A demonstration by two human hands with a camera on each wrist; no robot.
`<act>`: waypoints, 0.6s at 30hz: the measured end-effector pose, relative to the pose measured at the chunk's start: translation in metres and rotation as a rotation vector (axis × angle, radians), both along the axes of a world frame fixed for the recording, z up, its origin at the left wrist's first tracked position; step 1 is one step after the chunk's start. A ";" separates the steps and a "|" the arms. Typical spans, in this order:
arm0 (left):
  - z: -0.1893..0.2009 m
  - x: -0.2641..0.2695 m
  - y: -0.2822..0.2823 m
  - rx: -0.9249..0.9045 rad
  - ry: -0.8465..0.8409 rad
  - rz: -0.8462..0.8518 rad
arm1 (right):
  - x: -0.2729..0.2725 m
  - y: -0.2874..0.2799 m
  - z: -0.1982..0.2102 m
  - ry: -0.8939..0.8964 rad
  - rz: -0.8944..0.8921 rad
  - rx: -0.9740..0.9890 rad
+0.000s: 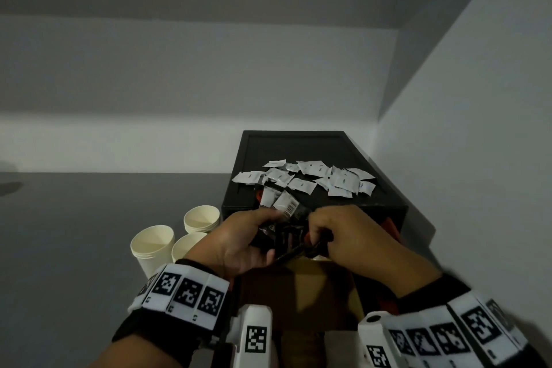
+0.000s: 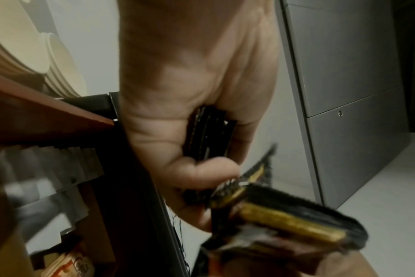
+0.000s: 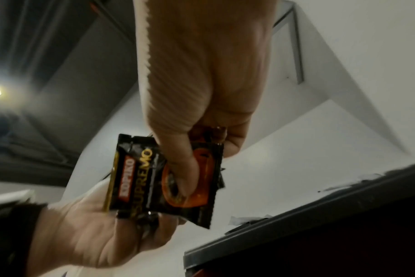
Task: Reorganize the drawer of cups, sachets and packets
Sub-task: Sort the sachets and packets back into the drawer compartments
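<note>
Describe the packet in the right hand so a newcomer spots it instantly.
Start at the black tray strewn with white sachets. Just in front, the right hand pinches a black coffee packet. Unlike the sachets, it is dark, with gold lettering and an orange cup picture.

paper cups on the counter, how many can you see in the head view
3 paper cup tops show left of the black tray: one at the back, one front left, one front right partly behind the left hand. Ridged rims suggest stacks, so more may be nested.
</note>
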State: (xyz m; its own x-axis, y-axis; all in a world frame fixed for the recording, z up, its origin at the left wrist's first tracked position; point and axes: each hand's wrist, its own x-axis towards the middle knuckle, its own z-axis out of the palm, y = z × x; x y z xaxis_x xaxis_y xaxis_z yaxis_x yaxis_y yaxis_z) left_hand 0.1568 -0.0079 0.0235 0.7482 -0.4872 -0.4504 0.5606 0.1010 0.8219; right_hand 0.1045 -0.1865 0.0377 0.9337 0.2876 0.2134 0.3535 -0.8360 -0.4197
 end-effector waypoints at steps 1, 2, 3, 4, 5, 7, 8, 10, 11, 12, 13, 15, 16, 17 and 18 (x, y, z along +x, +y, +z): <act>-0.001 0.001 0.002 -0.044 -0.013 0.029 | -0.002 -0.003 -0.001 0.014 -0.033 0.122; -0.003 0.002 0.004 -0.095 -0.034 0.048 | -0.004 -0.007 -0.003 0.029 -0.070 0.280; -0.004 0.002 0.005 -0.145 -0.059 0.056 | -0.005 -0.011 -0.006 0.044 -0.105 0.453; -0.006 0.002 0.005 -0.179 -0.092 0.064 | -0.005 -0.015 -0.010 0.057 -0.134 0.613; -0.007 0.002 0.005 -0.193 -0.131 0.078 | -0.005 -0.018 -0.012 0.073 -0.153 0.738; -0.011 0.003 0.002 -0.158 -0.232 0.123 | -0.003 -0.020 -0.017 0.123 -0.185 0.969; -0.013 0.003 0.001 -0.123 -0.288 0.132 | -0.001 -0.020 -0.018 0.171 -0.204 1.096; -0.018 0.002 -0.003 -0.064 -0.372 0.096 | 0.001 -0.017 -0.016 0.265 -0.177 1.274; -0.020 0.001 -0.006 -0.051 -0.387 0.059 | 0.002 -0.014 -0.015 0.295 -0.148 1.286; -0.022 0.000 -0.008 -0.053 -0.383 0.027 | 0.004 -0.011 -0.014 0.312 -0.134 1.255; -0.023 -0.002 -0.010 -0.065 -0.373 -0.003 | 0.007 -0.007 -0.014 0.309 -0.140 1.209; -0.026 -0.002 -0.014 -0.114 -0.340 -0.014 | 0.011 0.000 -0.014 0.251 -0.201 1.134; -0.027 0.000 -0.015 -0.152 -0.313 0.003 | 0.012 0.001 -0.014 0.221 -0.238 1.114; -0.026 0.000 -0.015 -0.191 -0.282 0.027 | 0.012 0.000 -0.014 0.190 -0.265 1.116; -0.027 0.003 -0.013 -0.222 -0.245 0.069 | 0.011 -0.002 -0.012 0.151 -0.279 1.133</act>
State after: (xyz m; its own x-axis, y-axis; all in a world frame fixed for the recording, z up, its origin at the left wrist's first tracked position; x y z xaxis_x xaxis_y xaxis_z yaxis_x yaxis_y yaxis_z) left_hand 0.1601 -0.0213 -0.0034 0.8555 -0.4979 -0.1419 0.3349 0.3231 0.8851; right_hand 0.1151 -0.1883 0.0252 0.9719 -0.2139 0.0981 0.1007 0.0010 -0.9949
